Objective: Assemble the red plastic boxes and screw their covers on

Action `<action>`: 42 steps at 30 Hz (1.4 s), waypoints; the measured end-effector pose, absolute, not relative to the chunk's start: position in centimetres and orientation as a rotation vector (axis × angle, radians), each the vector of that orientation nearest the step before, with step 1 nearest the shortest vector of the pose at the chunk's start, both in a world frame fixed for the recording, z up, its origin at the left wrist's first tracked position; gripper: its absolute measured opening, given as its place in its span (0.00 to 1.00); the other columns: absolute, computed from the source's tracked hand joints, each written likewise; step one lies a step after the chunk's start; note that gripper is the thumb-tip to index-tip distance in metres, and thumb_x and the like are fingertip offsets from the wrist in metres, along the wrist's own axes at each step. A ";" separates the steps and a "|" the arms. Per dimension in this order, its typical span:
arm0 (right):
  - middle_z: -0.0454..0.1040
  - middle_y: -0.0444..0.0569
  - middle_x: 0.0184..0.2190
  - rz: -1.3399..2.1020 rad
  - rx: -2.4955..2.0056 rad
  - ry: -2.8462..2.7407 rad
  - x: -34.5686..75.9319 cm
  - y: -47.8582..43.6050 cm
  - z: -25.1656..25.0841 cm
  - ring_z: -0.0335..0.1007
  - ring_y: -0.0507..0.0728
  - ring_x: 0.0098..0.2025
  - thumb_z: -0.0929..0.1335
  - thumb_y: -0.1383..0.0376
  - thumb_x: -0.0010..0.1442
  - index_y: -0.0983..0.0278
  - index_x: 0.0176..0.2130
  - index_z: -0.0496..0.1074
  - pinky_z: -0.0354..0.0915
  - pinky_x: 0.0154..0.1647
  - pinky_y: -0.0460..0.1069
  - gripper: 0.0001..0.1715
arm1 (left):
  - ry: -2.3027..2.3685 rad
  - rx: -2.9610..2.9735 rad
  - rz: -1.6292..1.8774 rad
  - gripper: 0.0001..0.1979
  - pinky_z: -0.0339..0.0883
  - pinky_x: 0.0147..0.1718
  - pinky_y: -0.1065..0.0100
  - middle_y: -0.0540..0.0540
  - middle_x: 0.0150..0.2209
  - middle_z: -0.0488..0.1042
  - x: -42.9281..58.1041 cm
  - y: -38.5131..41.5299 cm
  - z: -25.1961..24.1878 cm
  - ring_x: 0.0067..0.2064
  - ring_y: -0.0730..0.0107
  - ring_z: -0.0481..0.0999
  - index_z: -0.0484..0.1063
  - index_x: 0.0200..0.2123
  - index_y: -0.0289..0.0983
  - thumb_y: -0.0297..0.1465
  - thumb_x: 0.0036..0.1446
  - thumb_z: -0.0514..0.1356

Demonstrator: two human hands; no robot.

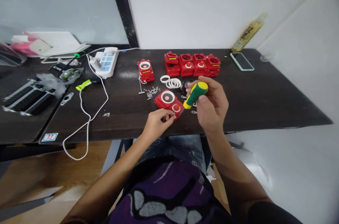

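Observation:
A red box-like device (pixel 161 102) with a white ring and a red round knob lies on the dark table in front of me. My left hand (pixel 158 122) is closed at its near edge, fingertips pinched by the corner; what they grip there is too small to make out. In my right hand (pixel 214 106) is a screwdriver (pixel 197 94) with a green and yellow handle, tilted so its shaft points down at the device's near right corner. Loose screws (pixel 152 92) and several white rings (pixel 173 83) lie just behind the device.
Several similar red devices (pixel 186 65) stand in a row at the back, another red device (pixel 145 71) left of them. A phone (pixel 242 61) and a bottle (pixel 248 35) are at the back right. Leftward lie a power strip (pixel 108 62), its white cable (pixel 88 121) and metal parts (pixel 30 96).

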State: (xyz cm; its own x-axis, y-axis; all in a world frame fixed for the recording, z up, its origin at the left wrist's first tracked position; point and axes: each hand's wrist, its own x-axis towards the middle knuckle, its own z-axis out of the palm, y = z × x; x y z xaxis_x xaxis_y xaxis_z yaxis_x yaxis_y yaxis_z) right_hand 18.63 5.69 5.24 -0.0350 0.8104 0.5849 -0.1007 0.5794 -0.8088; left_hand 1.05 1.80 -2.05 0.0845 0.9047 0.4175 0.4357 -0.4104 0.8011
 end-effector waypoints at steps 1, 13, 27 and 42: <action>0.79 0.51 0.53 0.800 -0.658 -1.420 18.8 5.9 5.3 0.77 0.66 0.59 0.68 0.52 0.69 0.52 0.61 0.69 0.78 0.55 0.64 0.23 | 1.323 1.877 1.292 0.01 0.64 0.29 0.73 0.54 0.24 0.71 1.1 1.8 -2.0 0.25 0.76 0.69 0.82 0.36 0.37 0.28 0.61 0.68; 0.78 0.51 0.49 0.651 -0.724 -1.320 20.5 8.2 4.7 0.79 0.63 0.52 0.67 0.55 0.69 0.53 0.59 0.71 0.77 0.55 0.62 0.20 | 1.454 1.845 1.263 0.04 0.63 0.30 0.71 0.54 0.24 0.72 1.8 1.6 -1.5 0.25 0.75 0.68 0.77 0.31 0.38 0.28 0.59 0.68; 0.82 0.48 0.43 1.125 -1.096 -1.377 19.8 11.6 -1.0 0.78 0.58 0.41 0.71 0.57 0.60 0.59 0.49 0.77 0.75 0.44 0.54 0.18 | 1.467 1.906 1.230 0.03 0.65 0.32 0.68 0.53 0.27 0.78 1.8 1.6 -1.6 0.28 0.72 0.74 0.80 0.34 0.39 0.27 0.59 0.69; 0.82 0.53 0.50 1.020 -1.140 -1.640 19.1 11.3 -3.0 0.79 0.63 0.51 0.67 0.58 0.65 0.61 0.54 0.76 0.71 0.58 0.59 0.20 | 1.607 1.941 1.204 0.09 0.67 0.38 0.65 0.54 0.28 0.77 2.3 0.9 -1.7 0.30 0.69 0.76 0.76 0.46 0.40 0.29 0.62 0.66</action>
State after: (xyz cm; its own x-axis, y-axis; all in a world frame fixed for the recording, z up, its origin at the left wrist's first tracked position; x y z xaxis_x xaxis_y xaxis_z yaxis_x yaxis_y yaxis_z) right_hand 19.10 11.26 -3.00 -0.2034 0.9591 0.1968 0.2475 0.2448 -0.9375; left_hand 2.32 0.86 -1.68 -0.0029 0.9232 0.3843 0.6286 -0.2972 0.7187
